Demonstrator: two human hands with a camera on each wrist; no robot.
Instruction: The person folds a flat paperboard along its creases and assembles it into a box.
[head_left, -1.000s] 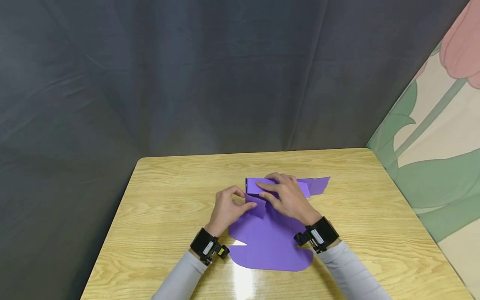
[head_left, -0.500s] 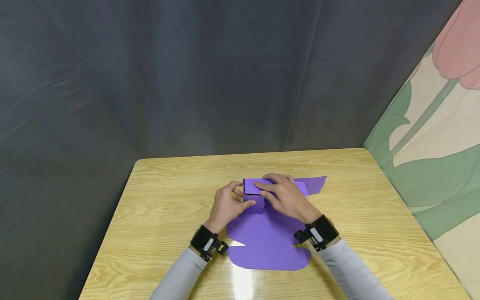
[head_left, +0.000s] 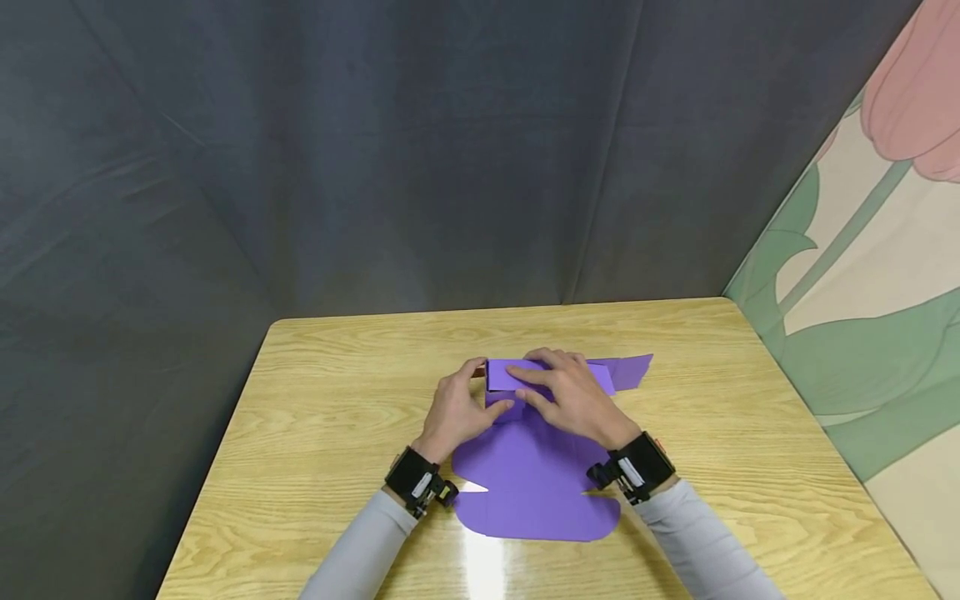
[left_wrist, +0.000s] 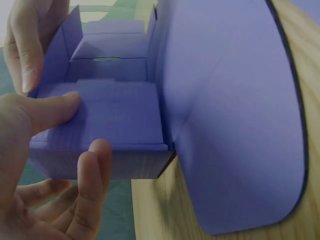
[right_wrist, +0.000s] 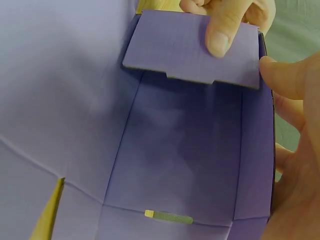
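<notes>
A partly folded purple cardboard box (head_left: 536, 512) lies on the table, its broad lid panel with rounded corners toward me. My left hand (head_left: 456, 408) pinches the box's left end: the thumb lies on the folded-in end flap (left_wrist: 117, 112), the fingers sit against the outside of the end wall (left_wrist: 110, 164). Along the far side, my right hand (head_left: 573, 396) grips the long side wall (head_left: 501, 375), with its thumb at the wall's edge near the flap corner and fingers behind. In the right wrist view the end flap covers part of the inside, and a slot (right_wrist: 170, 217) shows in a crease.
The wooden table (head_left: 360, 358) extends around the box. At the box's right end a loose flap (head_left: 632, 371) sticks out. A dark curtain (head_left: 420, 167) hangs behind the table, and a floral-patterned cloth (head_left: 885, 350) stands at the right.
The end flap has swung from slanting askew to folded in at the left end. My left fingers have moved from the corner to the outside of the end wall. My right hand keeps its place.
</notes>
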